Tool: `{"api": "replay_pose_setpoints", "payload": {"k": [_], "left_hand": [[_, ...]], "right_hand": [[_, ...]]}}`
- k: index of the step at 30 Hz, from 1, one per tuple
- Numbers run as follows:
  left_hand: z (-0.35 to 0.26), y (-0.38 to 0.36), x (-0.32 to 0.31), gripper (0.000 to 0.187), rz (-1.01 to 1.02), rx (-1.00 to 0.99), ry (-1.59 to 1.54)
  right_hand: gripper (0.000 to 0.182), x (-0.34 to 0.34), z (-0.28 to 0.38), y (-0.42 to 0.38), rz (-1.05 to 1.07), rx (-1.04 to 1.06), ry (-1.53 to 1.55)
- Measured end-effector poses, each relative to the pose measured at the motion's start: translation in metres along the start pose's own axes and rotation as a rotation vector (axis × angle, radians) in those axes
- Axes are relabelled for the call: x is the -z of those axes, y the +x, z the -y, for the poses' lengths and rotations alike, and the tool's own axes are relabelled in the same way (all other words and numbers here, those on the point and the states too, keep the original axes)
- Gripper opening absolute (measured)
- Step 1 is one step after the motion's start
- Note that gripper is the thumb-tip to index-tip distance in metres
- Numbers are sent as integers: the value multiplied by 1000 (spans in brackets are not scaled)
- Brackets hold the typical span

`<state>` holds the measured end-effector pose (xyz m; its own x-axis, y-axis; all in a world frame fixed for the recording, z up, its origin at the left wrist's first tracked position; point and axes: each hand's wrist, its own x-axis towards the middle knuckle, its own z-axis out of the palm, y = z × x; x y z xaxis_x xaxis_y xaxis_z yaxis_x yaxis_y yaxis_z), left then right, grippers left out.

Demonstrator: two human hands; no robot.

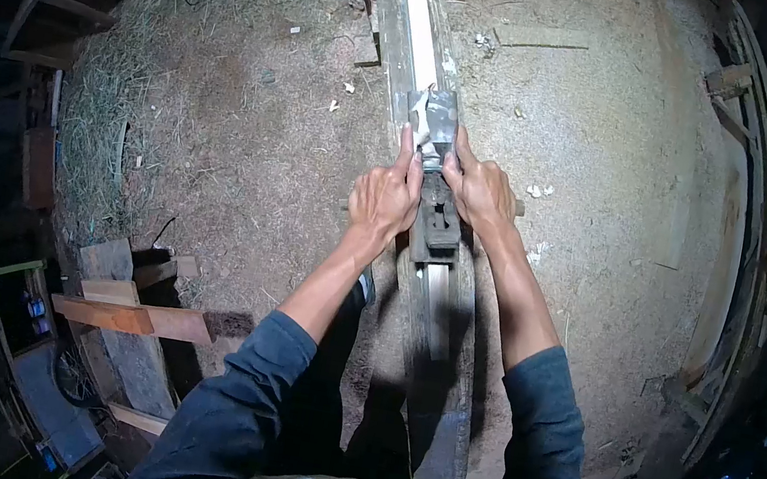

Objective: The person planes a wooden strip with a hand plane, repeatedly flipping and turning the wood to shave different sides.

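My left hand (384, 199) and my right hand (482, 193) are closed on either side of a wooden hand plane (440, 237), fingers round its cross handle and index fingers stretched forward along the body. Pale curled shavings (430, 149) sit in its throat. Beneath the plane runs a long, light wooden strip (420, 22), brightly lit ahead of it and shaded behind it. That strip lies along a narrow, worn bench beam (441, 452), which passes between my legs. How the strip is held at its far end is out of view.
Sawdust and small shavings (540, 192) cover the ground. Boards (127, 318) are stacked at the left, with straw-like debris (130, 116) beyond them. A ladder-like wooden frame (72, 7) stands upper left; long planks (765, 202) line the right.
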<state>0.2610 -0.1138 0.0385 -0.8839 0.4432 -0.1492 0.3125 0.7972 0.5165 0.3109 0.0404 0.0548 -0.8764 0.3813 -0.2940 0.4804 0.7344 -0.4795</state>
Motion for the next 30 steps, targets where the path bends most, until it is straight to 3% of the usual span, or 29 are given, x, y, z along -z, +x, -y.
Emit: {"api": "replay_pose_setpoints", "payload": {"k": [11, 12, 24, 27, 28, 30], "left_hand": [[-5, -2, 11, 58, 97, 73, -15], [-4, -3, 7, 57, 15, 17, -14], [2, -3, -3, 53, -97, -7, 8], [-3, -4, 4, 53, 29, 107, -40], [1, -1, 2, 53, -75, -7, 6], [1, 5, 0, 53, -84, -3, 14]], "right_hand": [[60, 7, 5, 6, 1, 29, -30], [60, 4, 4, -2, 6, 28, -28], [54, -9, -5, 1, -111, 164, -43], [56, 5, 8, -3, 80, 46, 39], [58, -7, 1, 1, -82, 117, -21], [56, -15, -7, 3, -75, 123, -50]]}}
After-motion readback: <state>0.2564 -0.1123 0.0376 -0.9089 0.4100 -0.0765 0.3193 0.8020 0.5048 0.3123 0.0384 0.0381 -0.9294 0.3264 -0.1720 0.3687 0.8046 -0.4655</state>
